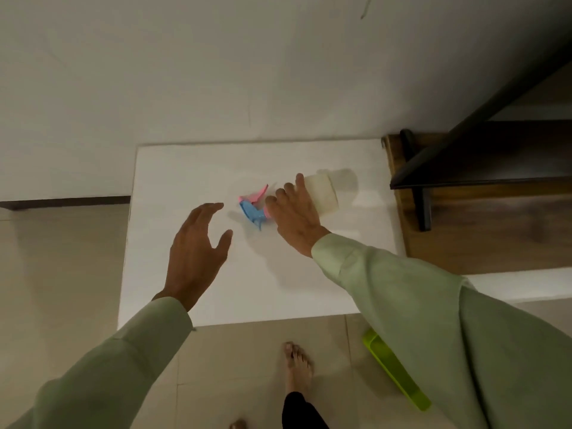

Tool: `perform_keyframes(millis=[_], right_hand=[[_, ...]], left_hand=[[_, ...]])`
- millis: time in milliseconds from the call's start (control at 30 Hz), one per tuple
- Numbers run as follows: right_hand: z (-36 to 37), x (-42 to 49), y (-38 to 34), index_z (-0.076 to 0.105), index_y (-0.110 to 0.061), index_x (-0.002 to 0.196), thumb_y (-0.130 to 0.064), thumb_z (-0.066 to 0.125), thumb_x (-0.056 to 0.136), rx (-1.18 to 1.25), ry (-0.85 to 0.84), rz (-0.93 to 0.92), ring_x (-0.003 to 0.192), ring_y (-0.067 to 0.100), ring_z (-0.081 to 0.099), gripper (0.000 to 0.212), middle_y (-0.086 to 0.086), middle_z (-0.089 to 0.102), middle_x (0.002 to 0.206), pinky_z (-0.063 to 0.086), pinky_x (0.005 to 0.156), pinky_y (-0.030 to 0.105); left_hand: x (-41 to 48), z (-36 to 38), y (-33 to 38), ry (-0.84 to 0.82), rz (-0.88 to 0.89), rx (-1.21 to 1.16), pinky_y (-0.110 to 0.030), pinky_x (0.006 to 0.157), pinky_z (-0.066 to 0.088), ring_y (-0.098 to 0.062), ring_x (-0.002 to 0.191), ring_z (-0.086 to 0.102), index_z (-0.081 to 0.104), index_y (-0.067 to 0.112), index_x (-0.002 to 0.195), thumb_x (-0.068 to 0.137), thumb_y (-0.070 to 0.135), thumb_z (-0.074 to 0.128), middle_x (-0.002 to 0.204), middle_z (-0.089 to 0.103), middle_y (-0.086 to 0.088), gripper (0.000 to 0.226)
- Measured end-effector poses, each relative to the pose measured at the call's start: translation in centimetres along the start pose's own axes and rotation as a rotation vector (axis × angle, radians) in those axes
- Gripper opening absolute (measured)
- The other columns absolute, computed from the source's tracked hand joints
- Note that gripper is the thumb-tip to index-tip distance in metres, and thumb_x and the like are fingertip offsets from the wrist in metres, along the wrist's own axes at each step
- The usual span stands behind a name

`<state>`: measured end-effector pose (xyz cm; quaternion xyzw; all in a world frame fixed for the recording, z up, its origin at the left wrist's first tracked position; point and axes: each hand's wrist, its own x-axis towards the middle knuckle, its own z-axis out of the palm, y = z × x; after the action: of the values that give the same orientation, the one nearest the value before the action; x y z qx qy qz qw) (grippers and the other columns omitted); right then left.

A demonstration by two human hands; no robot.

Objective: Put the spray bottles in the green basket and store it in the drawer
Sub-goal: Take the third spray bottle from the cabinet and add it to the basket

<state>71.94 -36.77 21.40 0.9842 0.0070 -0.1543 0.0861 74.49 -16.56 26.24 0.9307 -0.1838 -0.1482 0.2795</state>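
Nearest the camera, at six o'clock, a bare foot point(297, 365) stands on the tiled floor point(77, 274), with the toes of another just showing at the bottom edge. At about four o'clock the green basket point(394, 368) rests on the floor beside the white table point(185, 181), mostly covered by the pale green right sleeve point(433, 320) (only one long rim and a corner show).

Farther out, the left hand point(195, 247) hovers above the table top at about nine o'clock of its middle, fingers spread and thumb held wide, gripping nothing. At one o'clock from it, the right hand point(295, 216) lies over a spray bottle point(322, 193) that rests on its side on the table; the fingers drape across the bottle's neck, but whether they have closed around it I cannot tell. The translucent body points toward two o'clock, while the blue trigger head point(252, 213) and a pink trigger head point(258, 193) stick out together at nine o'clock of the hand.

Beyond the table rises the white wall point(216, 72), and at three o'clock stands dark wooden furniture point(479, 181).
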Motion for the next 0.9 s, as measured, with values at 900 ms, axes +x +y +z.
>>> perform_keyframes(millis=[900], right_hand=[[12.6, -44.4, -5.3, 0.063, -0.014, 0.107, -0.01, 0.072, 0.085, 0.968, 0.6, 1.276, 0.094, 0.021, 0.056, 0.024, -0.003, 0.062, 0.103, 0.033, 0.078, 0.024]], left_hand=[[-19.1, 14.5, 14.0, -0.557, 0.468, -0.05, -0.023, 0.101, 0.031, -0.014, 0.129, 0.05, 0.049, 0.024, 0.139, 0.093, 0.023, 0.061, 0.142, 0.052, 0.008, 0.048]])
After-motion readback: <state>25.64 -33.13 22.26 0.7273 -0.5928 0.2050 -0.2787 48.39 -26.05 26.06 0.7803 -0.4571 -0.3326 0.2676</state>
